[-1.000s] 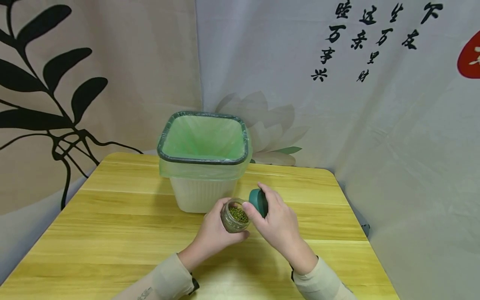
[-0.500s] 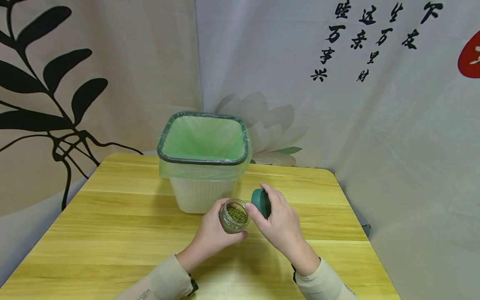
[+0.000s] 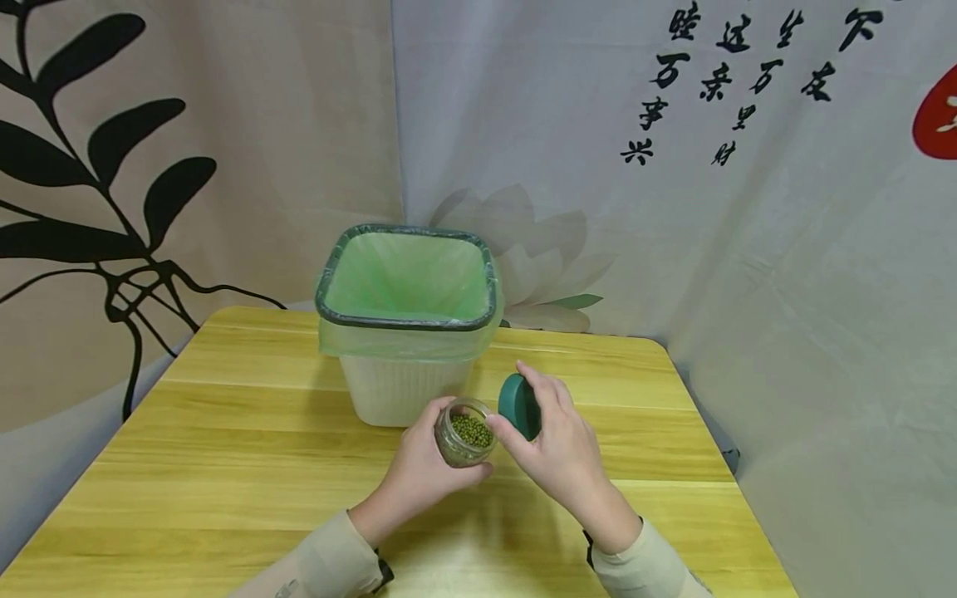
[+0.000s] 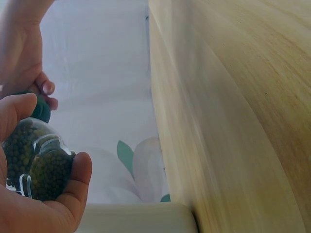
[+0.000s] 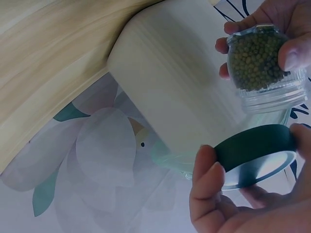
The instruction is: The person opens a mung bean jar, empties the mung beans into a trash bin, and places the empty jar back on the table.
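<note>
My left hand grips a small clear glass jar above the table, its open mouth tilted toward me and to the right. Small round green beans fill much of it; the right wrist view shows the beans through the glass. Just right of the jar, my right hand holds a dark green round lid by its edge between thumb and fingers. In the right wrist view the lid is apart from the jar's threaded neck.
Behind the hands stands a whitish bin with a green bag liner folded over its dark rim. It sits on a wooden table. Cloth backdrops with printed plants and characters hang behind the table and to its right.
The lid and right hand have shifted very slightly right, leaving a little more space from the jar. My left hand keeps its hold on the jar, nearly still.
</note>
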Tool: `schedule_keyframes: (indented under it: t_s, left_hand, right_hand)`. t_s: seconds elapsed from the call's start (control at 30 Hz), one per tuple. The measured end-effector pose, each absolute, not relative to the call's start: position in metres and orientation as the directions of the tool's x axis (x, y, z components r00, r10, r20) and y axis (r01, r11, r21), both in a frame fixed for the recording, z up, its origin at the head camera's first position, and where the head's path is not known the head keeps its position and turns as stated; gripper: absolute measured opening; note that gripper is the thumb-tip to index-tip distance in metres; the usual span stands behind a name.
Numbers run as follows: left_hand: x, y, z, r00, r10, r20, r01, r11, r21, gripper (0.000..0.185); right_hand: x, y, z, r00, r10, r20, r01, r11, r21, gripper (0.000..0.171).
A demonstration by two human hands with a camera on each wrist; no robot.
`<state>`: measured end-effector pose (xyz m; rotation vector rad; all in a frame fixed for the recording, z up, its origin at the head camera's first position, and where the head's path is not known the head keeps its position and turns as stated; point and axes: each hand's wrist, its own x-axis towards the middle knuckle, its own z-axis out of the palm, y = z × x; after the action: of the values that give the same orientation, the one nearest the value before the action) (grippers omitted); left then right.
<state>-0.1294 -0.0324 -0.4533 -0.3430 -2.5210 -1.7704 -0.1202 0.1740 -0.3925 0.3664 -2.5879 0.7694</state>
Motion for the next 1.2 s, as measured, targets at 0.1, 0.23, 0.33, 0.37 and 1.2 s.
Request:
schedule_keyframes:
  t_s: [0.1,0.23,0.33,0.37,1.2]
  left_hand:
    - [-0.129,-0.033,-0.453,-0.974,0.157,0.161,0.204,0.315,0.927,0.093]
    - [-0.127,-0.035,-0.452,-0.974,0.166,0.152,0.197,0.307,0.931,0.095]
    - [-0.127,-0.036,-0.452,-0.975,0.17,0.142,0.19,0.309,0.932,0.097]
    - [-0.127,-0.036,-0.452,-0.975,0.17,0.141,0.189,0.31,0.932,0.097]
    - [-0.123,-0.042,-0.451,-0.979,0.16,0.127,0.174,0.324,0.93,0.1]
  right_hand:
    - [-0.12,0.177,-0.394,-0.875,-0.136,0.465,-0.366,0.815,-0.45,0.079]
    - [-0.12,0.185,-0.396,-0.883,-0.132,0.451,-0.353,0.821,-0.45,0.082]
    - [-0.119,0.193,-0.398,-0.898,-0.117,0.424,-0.322,0.832,-0.451,0.084]
    - [-0.118,0.196,-0.399,-0.902,-0.113,0.418,-0.313,0.836,-0.451,0.085]
    - [-0.119,0.23,-0.41,-0.92,-0.048,0.389,-0.23,0.87,-0.435,0.087]
